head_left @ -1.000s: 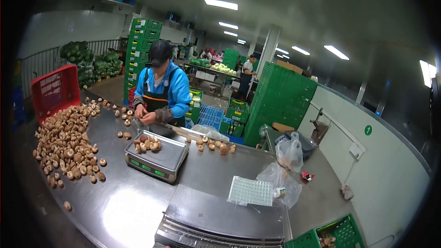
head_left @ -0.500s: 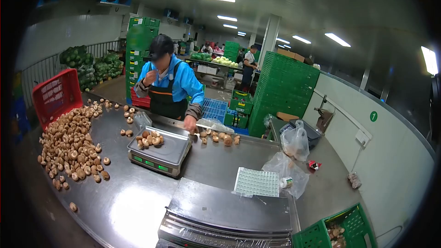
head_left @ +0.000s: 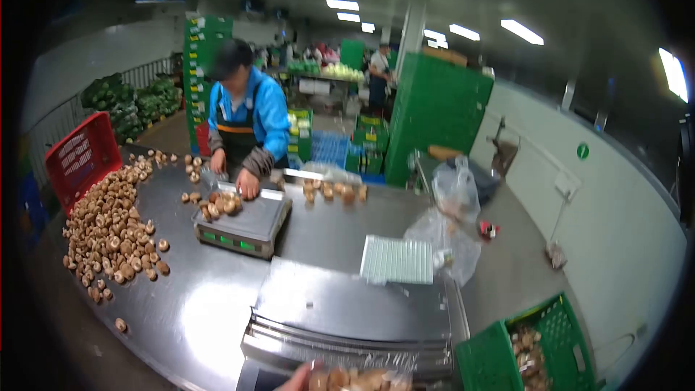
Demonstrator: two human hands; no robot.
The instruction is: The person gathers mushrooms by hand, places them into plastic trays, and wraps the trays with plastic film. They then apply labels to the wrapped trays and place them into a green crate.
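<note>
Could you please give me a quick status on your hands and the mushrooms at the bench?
One hand at bottom edge on a wrapped mushroom pack; which hand, cannot tell. Sealing machine just beyond. Co-worker's hands on the scale opposite.

From my remote view, almost nothing is legible. At about three o'clock, a round green sign (head_left: 583, 150) on the white wall (head_left: 615, 232) carries a white mark that looks like the digit 1, though blurred. The green display (head_left: 230, 241) on the scale (head_left: 242, 226) glows, but I cannot read its digits.
</note>
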